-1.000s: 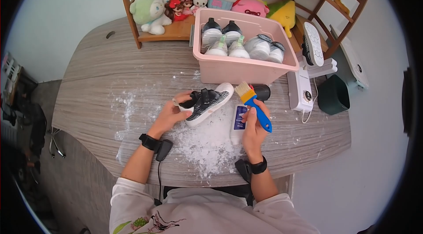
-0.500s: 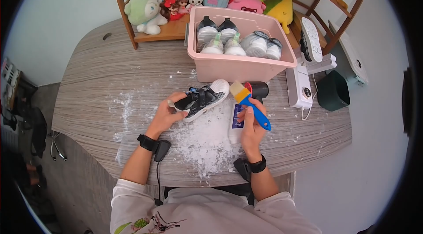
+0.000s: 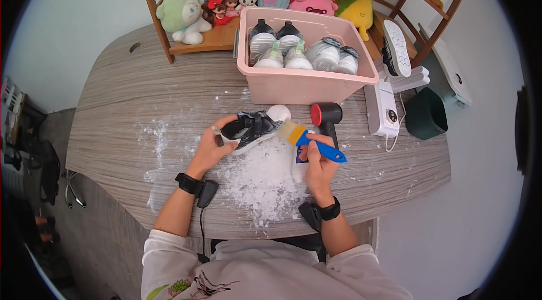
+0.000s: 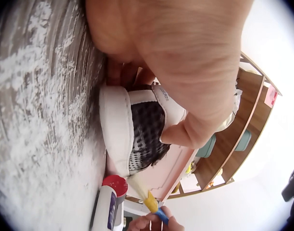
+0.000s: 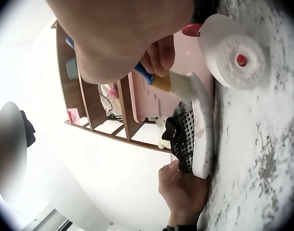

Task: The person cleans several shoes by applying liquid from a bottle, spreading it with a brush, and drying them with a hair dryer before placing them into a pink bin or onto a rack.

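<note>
My left hand (image 3: 210, 150) grips the heel end of a black-and-white sneaker (image 3: 254, 129), thumb on the near side. The shoe's white toe points away to the right, and a stain shows on its sole edge in the right wrist view. My right hand (image 3: 319, 170) holds a paint brush (image 3: 320, 146) by its blue handle. Its pale bristles (image 5: 181, 86) meet the shoe near the toe. Just behind the right hand stands a white bottle (image 3: 300, 169) with a dark blue label, partly hidden by the fingers. White powder (image 3: 254, 187) is spread over the table below the shoe.
A pink bin (image 3: 307, 86) with several shoes stands behind. Right of the brush lies a black hair dryer (image 3: 328, 116) with a red rim. Farther right are a white shoe dryer (image 3: 381, 109) bearing one shoe and a dark green bin (image 3: 426, 116). Plush toys fill the wooden shelf (image 3: 217, 40).
The brush has moved left and tipped down, its bristles passing from beside the toe onto the shoe. The left hand keeps hold of the shoe, which has shifted slightly left in the view.
</note>
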A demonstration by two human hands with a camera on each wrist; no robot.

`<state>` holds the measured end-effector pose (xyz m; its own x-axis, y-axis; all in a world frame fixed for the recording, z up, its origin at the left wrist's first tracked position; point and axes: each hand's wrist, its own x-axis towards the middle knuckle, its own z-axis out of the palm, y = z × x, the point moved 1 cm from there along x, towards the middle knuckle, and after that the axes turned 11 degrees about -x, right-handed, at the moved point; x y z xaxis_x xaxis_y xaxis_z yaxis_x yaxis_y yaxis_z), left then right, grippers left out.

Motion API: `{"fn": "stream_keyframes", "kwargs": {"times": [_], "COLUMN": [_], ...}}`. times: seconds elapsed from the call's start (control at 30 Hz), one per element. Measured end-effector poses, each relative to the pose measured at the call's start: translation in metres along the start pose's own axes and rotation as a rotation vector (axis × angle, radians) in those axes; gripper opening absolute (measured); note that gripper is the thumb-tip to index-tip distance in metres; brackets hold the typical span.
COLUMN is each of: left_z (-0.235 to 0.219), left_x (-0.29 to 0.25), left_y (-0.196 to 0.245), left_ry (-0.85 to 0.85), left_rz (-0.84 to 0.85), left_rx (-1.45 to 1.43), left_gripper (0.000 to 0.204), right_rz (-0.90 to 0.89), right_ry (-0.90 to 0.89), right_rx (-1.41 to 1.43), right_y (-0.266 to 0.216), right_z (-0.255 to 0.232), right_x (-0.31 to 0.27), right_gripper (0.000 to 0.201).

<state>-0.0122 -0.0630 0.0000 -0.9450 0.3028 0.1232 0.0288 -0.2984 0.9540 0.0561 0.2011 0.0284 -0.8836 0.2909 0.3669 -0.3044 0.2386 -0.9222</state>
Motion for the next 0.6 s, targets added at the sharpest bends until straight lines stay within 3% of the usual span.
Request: {"fn": "stream_keyframes", "kwargs": {"times": [0.1, 0.2, 0.33, 0.4, 0.43, 0.5, 0.6], "left_z": [0.005, 0.0, 0.0, 0.001, 0.0, -0.004, -0.001], "left_x": [0.001, 0.001, 0.001, 0.001, 0.001, 0.002, 0.001], "left_y": [0.007, 0.006, 0.005, 0.005, 0.004, 0.002, 0.005], "left_ry": [0.001, -0.015, -0.024, -0.021, -0.021, -0.04, -0.024], "left_rz": [0.112, 0.072, 0.079, 0.089, 0.088, 0.085, 0.09], "left_rx": [0.023, -0.041, -0.056, -0.076, -0.076, -0.036, -0.042], "left_gripper": [0.07, 0.075, 0.077, 0.076, 0.076, 0.07, 0.064], "right_rz": [-0.011, -0.061, 0.015, 0.024, 0.025, -0.079, -0.031], "right_ry": [-0.03, 0.095, 0.106, -0.066, -0.066, 0.055, 0.104], "right_rx": [0.018, 0.06, 0.051, -0.114, -0.114, -0.225, -0.124], "right_y": [0.005, 0.0, -0.005, 0.005, 0.013, 0.025, 0.014], "right_z": [-0.005, 0.0, 0.006, 0.004, 0.0, -0.006, -0.006], "right_x": [-0.003, 0.001, 0.002, 0.001, 0.0, -0.001, 0.0], "right_gripper": [0.02, 0.019, 0.018, 0.017, 0.017, 0.014, 0.013]}}
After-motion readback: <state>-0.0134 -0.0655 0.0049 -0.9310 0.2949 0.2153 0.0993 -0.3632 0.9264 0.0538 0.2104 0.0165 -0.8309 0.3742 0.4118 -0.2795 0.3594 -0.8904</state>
